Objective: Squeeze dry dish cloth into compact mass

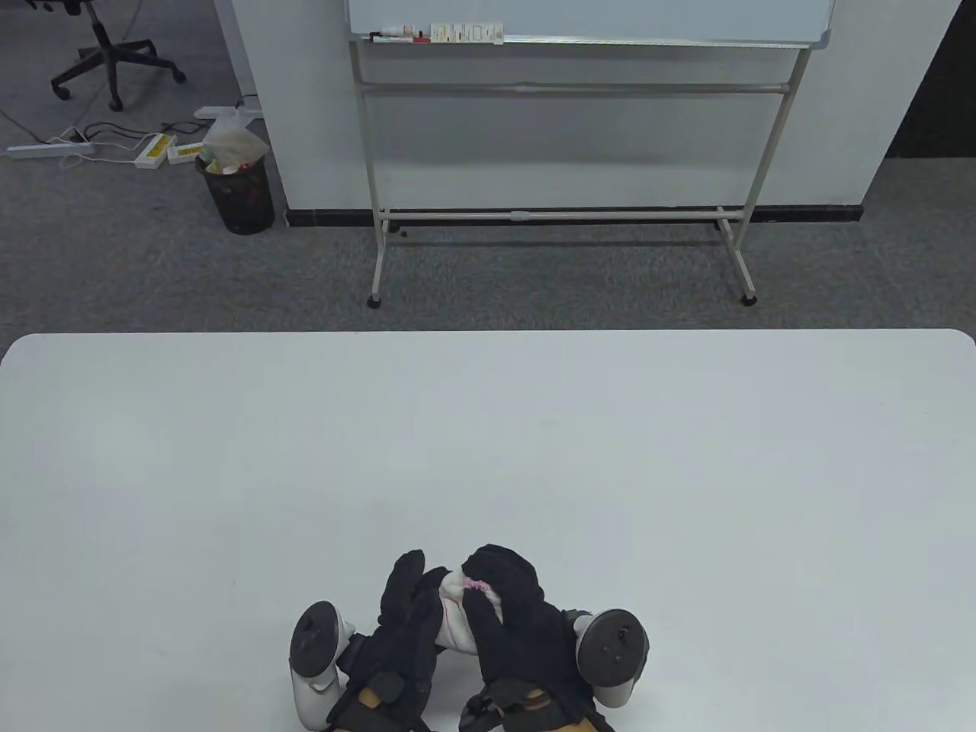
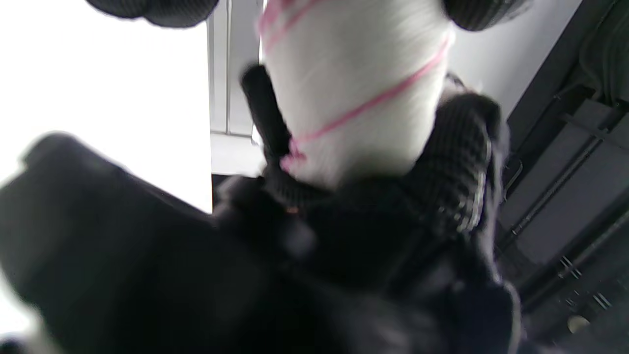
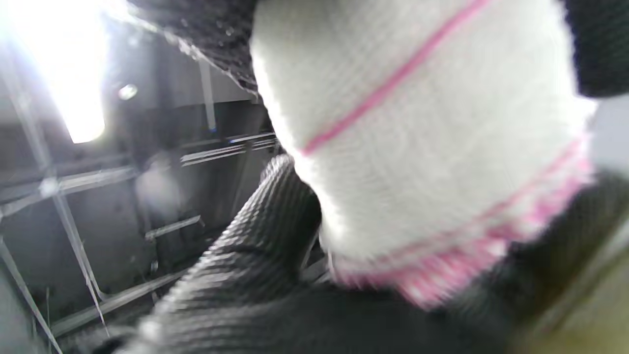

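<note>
At the near edge of the tabletop (image 1: 488, 427), around its middle, we find the dish cloth (image 1: 457, 614) bunched between both hands, left hand (image 1: 404, 618) and right hand (image 1: 515, 618) clasping it equally, its length running toward the far edge.

The left hand (image 1: 408, 610) and the right hand (image 1: 515, 610) press together around a white cloth (image 1: 457, 614) with pink edge, bunched between the palms. The cloth shows only between the fingers. Both hands are low over the white table (image 1: 488, 442).
</note>
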{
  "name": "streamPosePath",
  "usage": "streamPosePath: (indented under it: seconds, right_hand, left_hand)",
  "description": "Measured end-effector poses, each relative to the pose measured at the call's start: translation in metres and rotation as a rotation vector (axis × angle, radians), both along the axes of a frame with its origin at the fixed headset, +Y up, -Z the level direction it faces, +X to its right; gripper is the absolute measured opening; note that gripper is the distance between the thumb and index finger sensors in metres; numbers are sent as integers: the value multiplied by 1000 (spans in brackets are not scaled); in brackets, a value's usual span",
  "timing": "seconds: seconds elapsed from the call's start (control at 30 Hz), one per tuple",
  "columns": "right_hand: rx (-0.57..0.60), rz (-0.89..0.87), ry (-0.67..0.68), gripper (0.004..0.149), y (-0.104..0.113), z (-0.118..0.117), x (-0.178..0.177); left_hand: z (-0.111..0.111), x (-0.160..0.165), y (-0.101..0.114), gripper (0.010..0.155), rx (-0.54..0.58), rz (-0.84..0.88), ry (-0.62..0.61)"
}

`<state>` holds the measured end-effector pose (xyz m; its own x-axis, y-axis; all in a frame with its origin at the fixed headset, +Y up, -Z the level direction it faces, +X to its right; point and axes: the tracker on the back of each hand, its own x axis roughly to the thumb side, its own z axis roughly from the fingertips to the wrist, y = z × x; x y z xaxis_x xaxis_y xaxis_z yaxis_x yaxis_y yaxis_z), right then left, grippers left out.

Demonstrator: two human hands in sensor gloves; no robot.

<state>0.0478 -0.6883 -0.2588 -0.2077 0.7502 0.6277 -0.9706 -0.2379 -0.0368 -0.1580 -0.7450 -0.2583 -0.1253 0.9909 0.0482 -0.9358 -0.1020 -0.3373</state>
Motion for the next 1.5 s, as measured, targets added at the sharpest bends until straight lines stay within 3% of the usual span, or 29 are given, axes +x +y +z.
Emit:
streamPosePath:
  seconds: [0.1, 0.2, 0.27, 0.43, 0.53, 0.73, 0.8, 1.0, 1.07, 1.17, 1.23, 1.27, 1.37, 1.5]
  right_hand:
    - [65, 89, -12, 51, 2, 1, 0]
    - [-23, 67, 117, 50, -6, -2, -9]
    - [-110, 57, 204, 50, -13, -3, -17]
    - [-241, -107, 237, 56, -26, -7, -22]
    - [-326, -148, 243, 65, -34, -8, -26]
    - [-479, -227, 386, 72, -46, -13, -30]
    - [-429, -173, 343, 75, -43, -12, -29]
    - [-18, 178, 132, 89, -12, 0, -16]
    - [61, 292, 125, 91, -2, 4, -16]
    - [51, 422, 175, 97, -2, 6, -25]
    - [-20, 543, 205, 104, -9, 3, -30]
    - [-39, 561, 213, 111, -12, 2, -32]
    - [-80, 566, 216, 113, -16, -2, -31]
    - [-14, 578, 70, 109, -12, -3, -27]
  left_hand:
    - [3, 3, -4, 80, -112, 59, -70]
    - [4, 10, -8, 85, -184, 232, -215]
    - [2, 9, -9, 83, -161, 284, -200]
    - [-3, -3, 1, 74, -32, 130, -92]
    - [-2, -6, 3, 66, -21, 89, -26]
    - [-7, -14, 8, 53, -30, 80, -39]
    - [-9, -18, 9, 50, -23, 34, 32]
    - [-7, -29, 9, 50, -33, -19, 228]
    - [-7, -31, 9, 52, -46, -73, 247]
    - [-8, -29, 5, 54, -78, -36, 203]
    - [-9, -28, 6, 57, -61, -3, 171]
    - [-9, -28, 6, 59, -53, 21, 143]
    - [-10, -26, 9, 63, -46, 126, 12]
    - [-12, -24, 12, 68, -16, 153, -82]
